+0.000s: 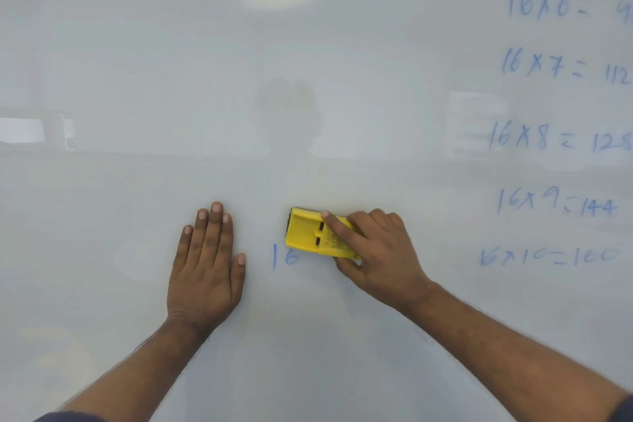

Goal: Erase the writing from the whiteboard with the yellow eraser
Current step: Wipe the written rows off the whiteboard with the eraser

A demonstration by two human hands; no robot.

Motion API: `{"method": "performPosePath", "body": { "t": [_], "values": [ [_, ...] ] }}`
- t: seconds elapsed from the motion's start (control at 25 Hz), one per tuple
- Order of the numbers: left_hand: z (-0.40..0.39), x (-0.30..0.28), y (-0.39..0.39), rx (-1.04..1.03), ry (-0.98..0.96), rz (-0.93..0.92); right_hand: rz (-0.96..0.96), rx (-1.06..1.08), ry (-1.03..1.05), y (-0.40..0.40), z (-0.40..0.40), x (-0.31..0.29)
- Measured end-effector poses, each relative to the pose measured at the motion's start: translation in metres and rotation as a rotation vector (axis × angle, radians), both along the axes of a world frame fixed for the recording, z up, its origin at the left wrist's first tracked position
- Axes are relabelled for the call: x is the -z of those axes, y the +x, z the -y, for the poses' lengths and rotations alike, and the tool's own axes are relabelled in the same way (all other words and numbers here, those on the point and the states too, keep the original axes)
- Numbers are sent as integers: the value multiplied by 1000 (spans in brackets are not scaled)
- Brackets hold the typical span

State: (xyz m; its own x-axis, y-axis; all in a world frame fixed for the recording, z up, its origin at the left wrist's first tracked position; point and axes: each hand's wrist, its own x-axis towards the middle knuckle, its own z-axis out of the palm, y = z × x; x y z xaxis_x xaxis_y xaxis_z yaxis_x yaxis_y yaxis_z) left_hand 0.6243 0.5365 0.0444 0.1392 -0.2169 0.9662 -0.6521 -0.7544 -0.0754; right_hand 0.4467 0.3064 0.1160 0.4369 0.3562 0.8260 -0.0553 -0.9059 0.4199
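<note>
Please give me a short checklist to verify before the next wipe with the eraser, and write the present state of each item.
1. Right hand grips the yellow eraser: ok.
2. Eraser lies against the whiteboard: ok.
3. Left hand rests flat on the board, clear of the eraser: ok.
4. Blue "16" just below the eraser is wiped: not ok.
5. Sums at the right are wiped: not ok.
6. Eraser pad is clean: cannot tell.

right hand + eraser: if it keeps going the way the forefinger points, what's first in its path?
Likely nothing: the right hand points up-left along the yellow eraser, toward bare whiteboard. The blue "16" sits just below that line.
</note>
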Motion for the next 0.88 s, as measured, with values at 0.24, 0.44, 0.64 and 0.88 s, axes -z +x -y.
{"method": "performPosePath", "body": {
  "t": [0.24, 0.44, 0.64, 0.88],
  "values": [
    [0, 0, 0, 4, -2, 17, -119, 2, -228, -6, 10, 45],
    [1, 4, 2, 5, -6, 5, -46, 6, -177, -10, 21, 11],
    [1, 6, 3, 15, -6, 11, 26, -27, 22, 15, -23, 1],
    [-1, 5, 3, 34, 6, 20, -120, -33, -237, 11, -17, 46]
  ]
}}
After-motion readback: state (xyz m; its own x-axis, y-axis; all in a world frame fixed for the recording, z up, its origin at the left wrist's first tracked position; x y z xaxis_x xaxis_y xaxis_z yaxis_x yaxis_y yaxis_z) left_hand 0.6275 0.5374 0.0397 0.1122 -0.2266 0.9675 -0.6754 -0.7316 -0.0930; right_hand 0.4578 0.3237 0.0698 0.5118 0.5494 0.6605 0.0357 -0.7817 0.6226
